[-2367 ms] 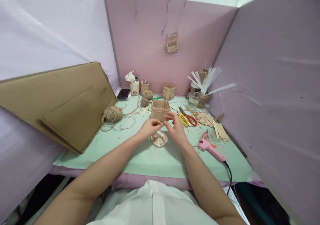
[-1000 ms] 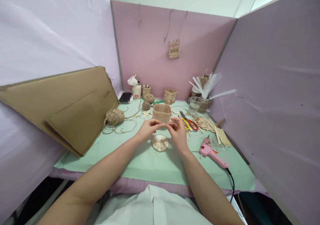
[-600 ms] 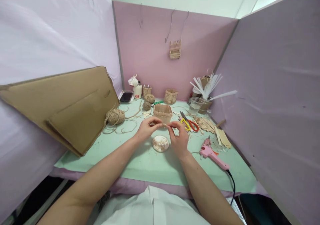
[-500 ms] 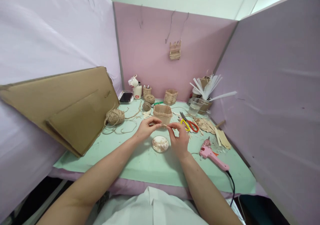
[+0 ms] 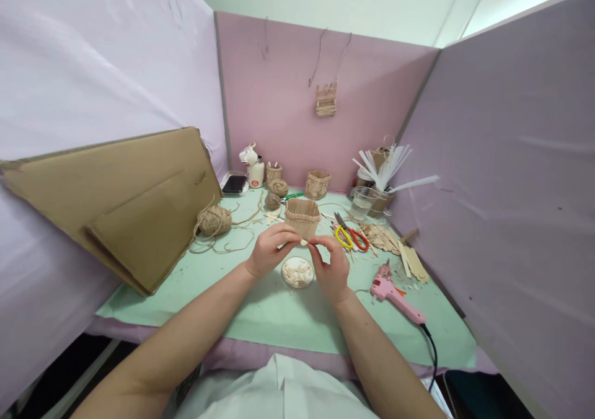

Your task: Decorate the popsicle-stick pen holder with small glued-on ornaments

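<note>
Between the fingertips of my left hand (image 5: 274, 249) and my right hand (image 5: 331, 265) is a small pale piece (image 5: 304, 242), too small to name for certain. Both hands are closed in a pinch at its two sides, raised over the table. Directly behind them stands a wooden basket (image 5: 302, 216) with a braided rim; its lower front is partly covered by my fingers. Below the hands lies a round white dish (image 5: 297, 273) bearing small pale bits. Scissors (image 5: 349, 233) with yellow and red handles lie to the right of my right hand.
A pink glue gun (image 5: 395, 295) with a black cord rests at the right. Wood strips (image 5: 413, 261) lie behind it, near a clear cup (image 5: 361, 202). Twine balls (image 5: 214, 219) and leaning cardboard (image 5: 149, 220) occupy the left. A second basket (image 5: 318, 185) stands at the back.
The camera view has tilted up slightly. My hands have come closer together around the pale piece, which looked like a thin sliver before and now shows a broader face.
</note>
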{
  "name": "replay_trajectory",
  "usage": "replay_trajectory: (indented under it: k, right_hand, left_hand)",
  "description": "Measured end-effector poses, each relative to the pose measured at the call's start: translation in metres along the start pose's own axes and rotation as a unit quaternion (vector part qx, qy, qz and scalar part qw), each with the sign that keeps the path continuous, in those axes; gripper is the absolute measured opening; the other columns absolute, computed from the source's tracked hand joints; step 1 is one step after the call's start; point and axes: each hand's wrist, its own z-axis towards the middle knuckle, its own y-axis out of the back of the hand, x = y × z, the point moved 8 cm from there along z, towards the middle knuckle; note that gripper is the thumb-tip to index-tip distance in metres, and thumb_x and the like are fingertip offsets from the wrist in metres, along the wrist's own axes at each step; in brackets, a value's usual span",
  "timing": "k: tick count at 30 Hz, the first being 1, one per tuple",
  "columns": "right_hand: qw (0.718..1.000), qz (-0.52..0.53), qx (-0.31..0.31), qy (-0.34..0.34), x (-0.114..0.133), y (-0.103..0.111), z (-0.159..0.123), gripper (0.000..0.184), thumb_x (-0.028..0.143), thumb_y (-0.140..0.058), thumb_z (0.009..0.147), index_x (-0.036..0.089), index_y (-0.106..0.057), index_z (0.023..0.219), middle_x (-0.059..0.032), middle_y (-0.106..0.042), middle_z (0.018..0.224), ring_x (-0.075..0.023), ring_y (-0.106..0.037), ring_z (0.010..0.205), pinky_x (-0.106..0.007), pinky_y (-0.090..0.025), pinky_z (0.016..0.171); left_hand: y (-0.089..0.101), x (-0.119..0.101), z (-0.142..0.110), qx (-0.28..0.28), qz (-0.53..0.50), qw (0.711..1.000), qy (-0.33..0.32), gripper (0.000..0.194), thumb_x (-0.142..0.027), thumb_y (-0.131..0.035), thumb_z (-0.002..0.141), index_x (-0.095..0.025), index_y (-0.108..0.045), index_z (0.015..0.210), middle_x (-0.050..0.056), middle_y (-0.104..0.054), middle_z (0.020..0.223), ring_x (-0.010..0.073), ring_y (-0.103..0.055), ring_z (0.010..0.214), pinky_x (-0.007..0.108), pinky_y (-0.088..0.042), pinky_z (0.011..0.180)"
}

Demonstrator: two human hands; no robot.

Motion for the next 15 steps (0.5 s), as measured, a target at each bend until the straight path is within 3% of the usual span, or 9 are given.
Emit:
replay_trajectory:
  k: [5, 9, 15]
  right_hand:
    - [0.999, 0.008, 0.014, -0.043, -0.011, -0.005, -0.002, 0.005, 0.023, -0.054, 0.087, 0.025, -0.057, 0.090, -0.0041, -0.065, 0.085, -0.0196, -0.061, 0.083, -0.038, -0.049, 0.079]
    - [0.989, 0.061, 0.014, -0.134, -0.032, -0.011, -0.004, 0.014, 0.026, -0.058, 0.083, 0.022, -0.053, 0.097, -0.0037, -0.064, 0.087, -0.0177, -0.060, 0.081, -0.034, -0.049, 0.075]
    - [0.953, 0.117, 0.083, -0.268, -0.063, -0.033, -0.015, 0.028, 0.025, -0.060, 0.078, 0.020, -0.047, 0.102, -0.0022, -0.066, 0.084, -0.0168, -0.062, 0.078, -0.031, -0.048, 0.072]
  left_hand:
    - [-0.005, 0.009, 0.002, 0.024, 0.003, 0.997, 0.067, 0.017, -0.036, -0.058, 0.081, -0.023, -0.068, 0.078, 0.008, -0.067, 0.088, 0.0189, -0.061, 0.086, 0.035, -0.047, 0.082]
    - [-0.013, 0.017, 0.002, 0.041, -0.054, 0.990, 0.125, 0.019, -0.038, -0.060, 0.080, -0.020, -0.066, 0.078, 0.006, -0.066, 0.083, 0.0174, -0.059, 0.081, 0.031, -0.048, 0.076]
    - [-0.032, 0.053, -0.009, 0.040, -0.163, 0.942, 0.290, 0.028, -0.041, -0.067, 0.070, -0.015, -0.062, 0.078, 0.003, -0.062, 0.075, 0.0141, -0.056, 0.071, 0.026, -0.045, 0.062]
